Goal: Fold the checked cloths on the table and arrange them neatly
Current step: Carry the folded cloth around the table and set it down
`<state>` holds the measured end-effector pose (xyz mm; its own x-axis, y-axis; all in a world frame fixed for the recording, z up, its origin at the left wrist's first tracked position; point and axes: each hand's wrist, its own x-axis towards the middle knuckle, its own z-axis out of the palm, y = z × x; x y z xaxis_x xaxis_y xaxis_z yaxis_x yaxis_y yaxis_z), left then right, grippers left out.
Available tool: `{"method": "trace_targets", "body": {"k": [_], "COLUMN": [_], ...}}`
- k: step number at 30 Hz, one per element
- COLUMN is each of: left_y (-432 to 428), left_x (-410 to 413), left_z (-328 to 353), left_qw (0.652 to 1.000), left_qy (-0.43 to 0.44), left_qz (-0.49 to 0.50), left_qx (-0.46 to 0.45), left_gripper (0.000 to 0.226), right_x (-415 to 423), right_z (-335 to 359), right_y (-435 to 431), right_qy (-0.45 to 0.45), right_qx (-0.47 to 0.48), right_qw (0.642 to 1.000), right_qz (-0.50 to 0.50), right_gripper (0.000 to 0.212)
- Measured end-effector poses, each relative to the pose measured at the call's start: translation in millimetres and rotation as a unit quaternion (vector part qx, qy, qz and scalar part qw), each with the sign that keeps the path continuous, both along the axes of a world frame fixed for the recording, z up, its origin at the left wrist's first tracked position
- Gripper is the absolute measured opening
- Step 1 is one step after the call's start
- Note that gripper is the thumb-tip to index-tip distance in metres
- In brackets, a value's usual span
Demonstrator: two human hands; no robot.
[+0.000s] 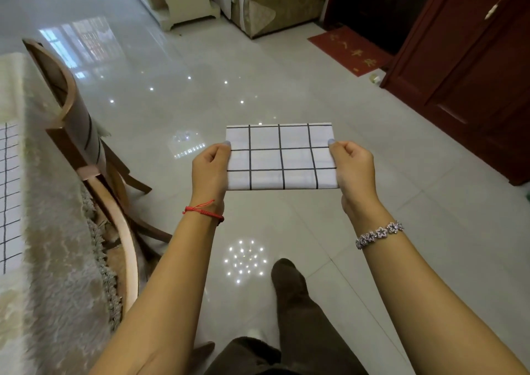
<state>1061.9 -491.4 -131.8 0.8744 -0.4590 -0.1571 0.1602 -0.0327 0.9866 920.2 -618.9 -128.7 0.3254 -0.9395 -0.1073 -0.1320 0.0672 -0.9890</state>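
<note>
A folded checked cloth (281, 156) is held flat in mid-air at the centre of the frame, above the floor and well apart from the table (57, 260) at the left edge. The left hand (210, 168) pinches the cloth's left edge, thumb on top and fingers curled beneath. The right hand (354, 166) pinches the right edge in the same way.

Step in hand, as judged: the cloth is already reduced to a small rectangle, so folding of this piece appears complete or one fold short. The next move calls for turning toward the left of the frame and setting the cloth down on the table with its edges aligned.

A second checked cloth (8, 196) lies on the table's fleecy cover at the far left; whether it is folded cannot be determined.

Obstruction: a wooden chair (74, 122) stands between the person and the table, just beside the table edge. The reach must pass over or around it. A doormat (348, 49) and a dark wooden door (470, 67) occupy the upper right, clear of the work.
</note>
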Motion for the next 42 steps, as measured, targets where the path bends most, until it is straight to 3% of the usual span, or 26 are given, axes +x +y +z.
{"method": "trace_targets", "body": {"k": [10, 18, 28, 42], "left_y": [-105, -185, -228, -264], "left_x": [108, 180, 278, 507], "left_z": [-3, 1, -5, 4], "left_qw": [0.996, 0.987, 0.975, 0.969], "left_qy": [0.002, 0.016, 0.018, 0.0], "left_qz": [0.083, 0.155, 0.218, 0.248], "left_qx": [0.024, 0.024, 0.032, 0.009], "left_gripper": [0.02, 0.023, 0.031, 0.032], "right_x": [128, 222, 338, 580], "right_z": [-3, 3, -6, -4], "right_y": [-125, -220, -272, -314], "right_qy": [0.002, 0.009, 0.003, -0.008], "right_qx": [0.006, 0.003, 0.011, 0.006], "right_qw": [0.996, 0.988, 0.978, 0.972], "right_qz": [0.086, 0.154, 0.21, 0.235], "right_gripper": [0.02, 0.026, 0.032, 0.021]}}
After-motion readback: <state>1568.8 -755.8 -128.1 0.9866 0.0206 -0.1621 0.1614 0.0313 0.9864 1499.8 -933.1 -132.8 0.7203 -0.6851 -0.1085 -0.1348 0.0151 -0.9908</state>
